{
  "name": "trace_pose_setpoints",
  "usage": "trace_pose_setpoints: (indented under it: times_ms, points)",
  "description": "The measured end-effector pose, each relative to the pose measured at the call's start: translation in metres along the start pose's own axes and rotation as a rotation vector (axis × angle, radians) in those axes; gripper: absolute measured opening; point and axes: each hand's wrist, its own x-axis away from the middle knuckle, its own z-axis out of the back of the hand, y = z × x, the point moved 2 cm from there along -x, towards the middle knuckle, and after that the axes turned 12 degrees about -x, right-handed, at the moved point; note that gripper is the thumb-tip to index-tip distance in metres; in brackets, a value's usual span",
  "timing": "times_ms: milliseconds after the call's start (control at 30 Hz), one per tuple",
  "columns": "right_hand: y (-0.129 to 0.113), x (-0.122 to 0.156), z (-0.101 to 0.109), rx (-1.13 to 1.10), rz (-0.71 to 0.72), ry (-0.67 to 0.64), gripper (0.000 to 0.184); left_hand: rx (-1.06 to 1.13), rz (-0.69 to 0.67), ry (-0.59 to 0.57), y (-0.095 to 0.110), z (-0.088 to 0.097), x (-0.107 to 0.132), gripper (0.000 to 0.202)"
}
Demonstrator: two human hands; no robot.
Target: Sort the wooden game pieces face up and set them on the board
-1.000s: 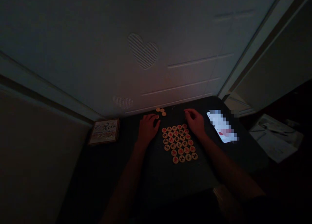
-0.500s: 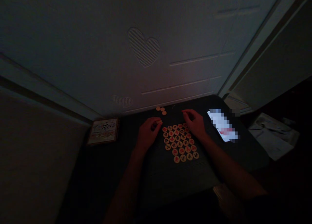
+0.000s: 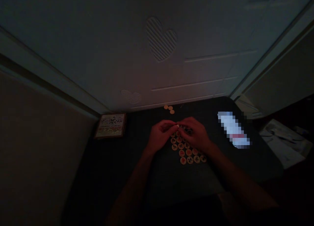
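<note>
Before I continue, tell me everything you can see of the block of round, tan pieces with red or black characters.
The block's round, tan pieces look wooden and lie flat in rows on the dark tabletop, characters up. Its nearest row shows four: one red leftmost, three black. The two nearest rows start further right. The bare right hand hides some of it; contact is unclear.

Lit phone (image 3: 229, 127) on dark table (image 3: 260, 157), right side; ridged heart (image 3: 162, 42) on panel (image 3: 103, 55) behind.
</note>
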Motion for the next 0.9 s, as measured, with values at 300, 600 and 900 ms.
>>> trace_pose_setpoints:
  times_ms: [300, 600, 900]
  points:
    - [0.0081, 0.0052, 0.0014, 0.059, 0.003, -0.047, 0.019, -0.043, 0.007, -0.021, 0.0, -0.0103, 0.0053, 0.023]
    - [0.0038, 0.0049, 0.0, 0.043, 0.01, -0.005, 0.015, -0.091, 0.0, -0.004, 0.0013, -0.0086, 0.0045, 0.023]
    - [0.0038, 0.0013, 0.0019, 0.012, -0.092, -0.04, 0.018, -0.177, -0.043, 0.026, 0.0019, -0.0051, 0.0034, 0.018]
